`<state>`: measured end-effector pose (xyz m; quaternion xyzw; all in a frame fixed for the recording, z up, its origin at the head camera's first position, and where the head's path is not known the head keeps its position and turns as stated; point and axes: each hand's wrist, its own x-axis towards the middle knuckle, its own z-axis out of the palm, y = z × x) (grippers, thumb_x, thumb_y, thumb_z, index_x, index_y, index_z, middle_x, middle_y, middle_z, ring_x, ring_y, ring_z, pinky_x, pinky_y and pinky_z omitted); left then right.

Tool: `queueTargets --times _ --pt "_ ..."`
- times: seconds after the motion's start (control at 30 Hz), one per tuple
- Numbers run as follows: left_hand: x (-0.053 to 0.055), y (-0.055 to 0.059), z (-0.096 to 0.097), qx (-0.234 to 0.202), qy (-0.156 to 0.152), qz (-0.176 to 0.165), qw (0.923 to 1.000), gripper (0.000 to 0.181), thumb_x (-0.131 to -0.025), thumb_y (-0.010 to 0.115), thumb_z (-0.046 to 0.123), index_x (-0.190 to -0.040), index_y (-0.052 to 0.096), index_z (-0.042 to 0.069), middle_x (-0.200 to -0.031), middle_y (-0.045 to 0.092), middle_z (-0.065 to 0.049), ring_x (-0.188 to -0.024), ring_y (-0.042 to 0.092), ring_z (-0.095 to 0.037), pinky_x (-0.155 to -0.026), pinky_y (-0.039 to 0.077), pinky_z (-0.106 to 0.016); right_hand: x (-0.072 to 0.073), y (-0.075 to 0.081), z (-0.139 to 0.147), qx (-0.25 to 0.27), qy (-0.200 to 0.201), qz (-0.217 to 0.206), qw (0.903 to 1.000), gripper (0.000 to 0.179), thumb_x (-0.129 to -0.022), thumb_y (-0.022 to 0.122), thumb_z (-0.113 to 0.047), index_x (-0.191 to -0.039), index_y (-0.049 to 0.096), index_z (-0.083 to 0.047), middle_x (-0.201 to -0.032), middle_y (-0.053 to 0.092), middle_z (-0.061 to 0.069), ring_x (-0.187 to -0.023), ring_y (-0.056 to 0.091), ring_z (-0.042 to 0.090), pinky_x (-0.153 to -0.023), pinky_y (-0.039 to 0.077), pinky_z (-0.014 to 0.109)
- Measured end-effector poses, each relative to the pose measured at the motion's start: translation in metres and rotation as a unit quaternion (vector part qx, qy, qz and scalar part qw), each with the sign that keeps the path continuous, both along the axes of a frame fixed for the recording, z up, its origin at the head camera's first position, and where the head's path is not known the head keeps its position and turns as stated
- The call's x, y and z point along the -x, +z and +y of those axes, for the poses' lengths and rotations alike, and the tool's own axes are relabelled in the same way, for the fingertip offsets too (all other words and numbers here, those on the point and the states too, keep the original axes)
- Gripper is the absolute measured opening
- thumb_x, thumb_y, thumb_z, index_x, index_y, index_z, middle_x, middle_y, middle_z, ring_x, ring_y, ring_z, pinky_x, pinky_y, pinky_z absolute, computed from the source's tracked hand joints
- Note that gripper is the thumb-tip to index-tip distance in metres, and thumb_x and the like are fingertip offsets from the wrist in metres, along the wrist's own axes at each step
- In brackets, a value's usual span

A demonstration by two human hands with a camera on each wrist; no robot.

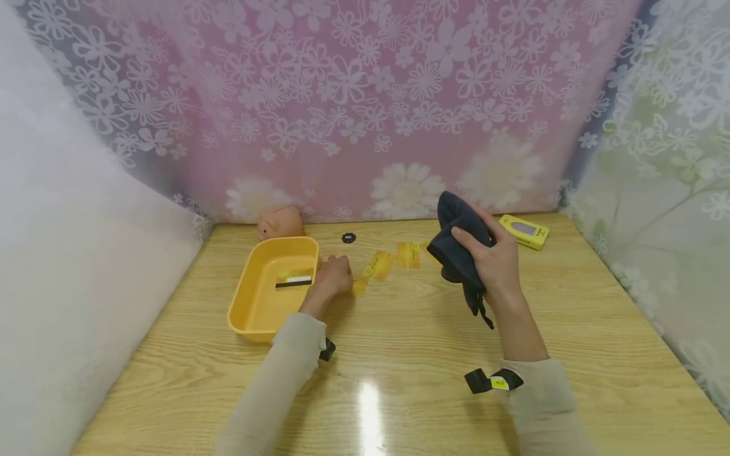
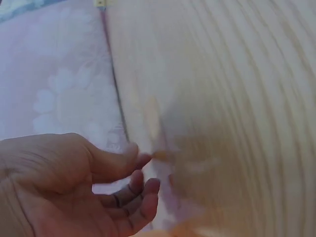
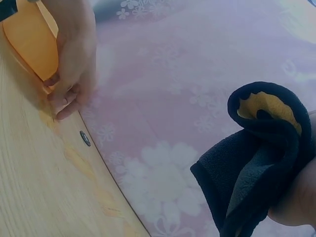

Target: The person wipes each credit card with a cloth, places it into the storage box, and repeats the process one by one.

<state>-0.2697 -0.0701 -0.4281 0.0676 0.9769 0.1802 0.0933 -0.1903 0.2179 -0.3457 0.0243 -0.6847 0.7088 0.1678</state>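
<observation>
My right hand (image 1: 497, 256) grips a dark drawstring pouch (image 1: 459, 244), raised above the table. Its cord dangles below. In the right wrist view the pouch (image 3: 252, 158) is folded over, with something yellow showing inside its opening. My left hand (image 1: 333, 275) is by the right rim of a yellow basin (image 1: 245, 304). A yellow card (image 1: 360, 285) lies just beyond its fingers. In the left wrist view the left hand (image 2: 94, 187) has loosely bent fingers, thumb close to the index finger, and no held thing shows. Inside the basin lies a card (image 1: 293, 279) with a black stripe.
More yellow cards (image 1: 408, 255) run in a row rightward, one partly behind the pouch. A black round chip (image 1: 348, 237) lies behind them. A piggy bank (image 1: 282, 223) stands behind the basin; a yellow box (image 1: 525, 232) is at back right. Curtains border the table (image 1: 399, 354).
</observation>
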Motion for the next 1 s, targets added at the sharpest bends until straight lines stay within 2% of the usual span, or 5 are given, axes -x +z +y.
queueTargets --times 0.1,0.33,0.57,0.8,1.0 --pt "-0.006 -0.001 -0.002 0.027 -0.034 0.020 0.9989 0.013 -0.096 0.058 -0.001 -0.106 0.064 0.003 -0.114 0.054 -0.019 -0.107 0.050 -0.036 -0.091 0.049 -0.046 0.000 0.001 0.002 0.001 0.000 0.006 1.0000 0.055 -0.094 0.080 -0.022 -0.147 0.063 -0.024 -0.148 0.054 0.013 -0.108 0.068 0.016 -0.082 0.061 0.020" --pt "-0.016 -0.002 0.005 0.075 -0.084 0.042 0.9927 0.005 -0.102 0.057 0.006 -0.102 0.062 0.005 -0.109 0.055 -0.016 -0.100 0.048 -0.033 -0.084 0.048 -0.044 0.001 0.000 0.001 0.000 -0.002 0.002 1.0000 0.056 -0.094 0.080 -0.021 -0.147 0.062 -0.023 -0.148 0.054 0.015 -0.108 0.068 0.015 -0.082 0.061 0.020" --pt "-0.022 -0.009 0.004 0.057 -0.059 0.073 0.9940 0.014 -0.096 0.066 0.002 -0.107 0.068 0.009 -0.111 0.059 -0.012 -0.102 0.051 -0.030 -0.088 0.051 -0.043 0.001 0.000 0.001 0.003 -0.006 0.000 1.0000 0.056 -0.094 0.080 -0.021 -0.148 0.062 -0.024 -0.149 0.053 0.016 -0.107 0.068 0.015 -0.081 0.061 0.019" --pt "-0.040 -0.011 0.009 0.092 -0.058 0.104 0.9886 0.024 -0.101 0.066 0.010 -0.124 0.068 0.002 -0.116 0.064 -0.020 -0.106 0.058 -0.036 -0.087 0.056 -0.047 0.003 -0.001 0.001 -0.001 -0.006 -0.001 1.0000 0.057 -0.094 0.080 -0.021 -0.148 0.061 -0.024 -0.150 0.052 0.015 -0.108 0.067 0.015 -0.081 0.061 0.019" --pt "-0.051 -0.007 0.007 0.046 -0.073 0.071 0.9937 0.039 -0.093 0.081 0.022 -0.126 0.069 0.004 -0.117 0.061 -0.017 -0.109 0.053 -0.034 -0.088 0.055 -0.046 0.002 -0.001 0.002 0.020 -0.002 0.000 0.9998 0.057 -0.094 0.080 -0.019 -0.148 0.061 -0.022 -0.149 0.053 0.015 -0.106 0.069 0.014 -0.081 0.061 0.019"
